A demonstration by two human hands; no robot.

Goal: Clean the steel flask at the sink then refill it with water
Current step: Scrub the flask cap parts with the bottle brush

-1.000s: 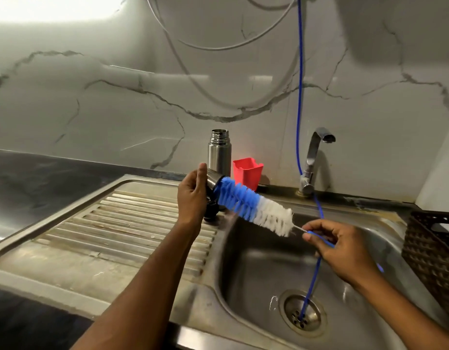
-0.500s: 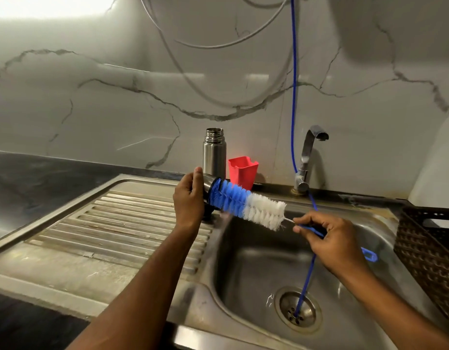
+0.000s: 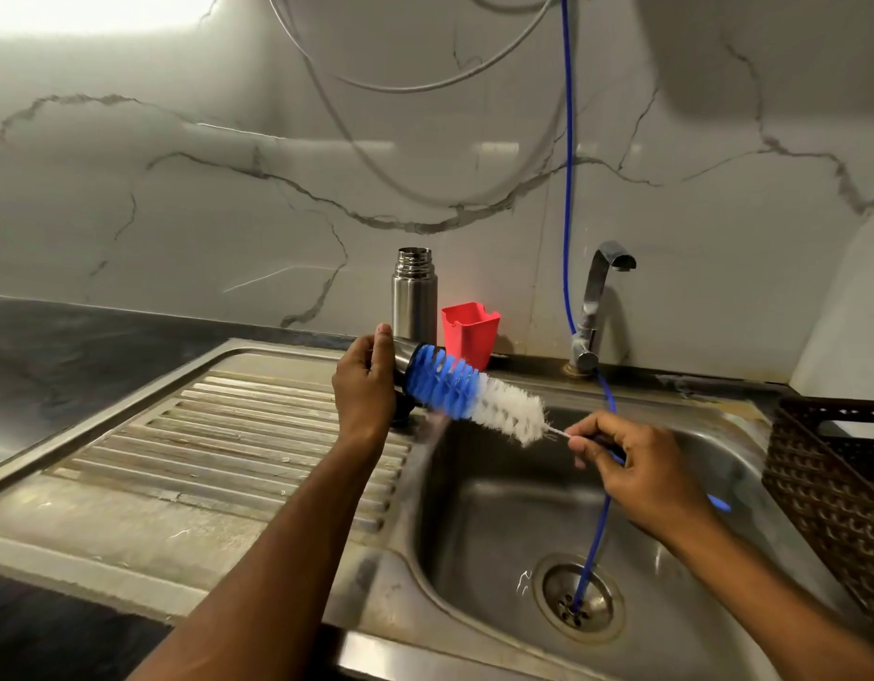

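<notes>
Over the steel sink's (image 3: pixel 474 626) left rim, the left hand (image 3: pixel 363 385) grips a small steel flask part (image 3: pixel 401 358); the right hand (image 3: pixel 641 464) pinches the blue-and-white bottle brush (image 3: pixel 474 393) entering it. The tall steel flask (image 3: pixel 414 297) stands upright against the wall, beside a red plastic cup (image 3: pixel 469 331).

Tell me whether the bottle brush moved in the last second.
Yes, slightly left: the right hand pushed the bottle brush deeper into the left hand's steel cap, its white end nearer the red cup.

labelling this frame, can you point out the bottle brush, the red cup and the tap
bottle brush (image 3: pixel 466 391), head view, on the bristles where blue meets white
red cup (image 3: pixel 469 336), head view, on its front wall
tap (image 3: pixel 594 287), head view, on the curved spout
</notes>
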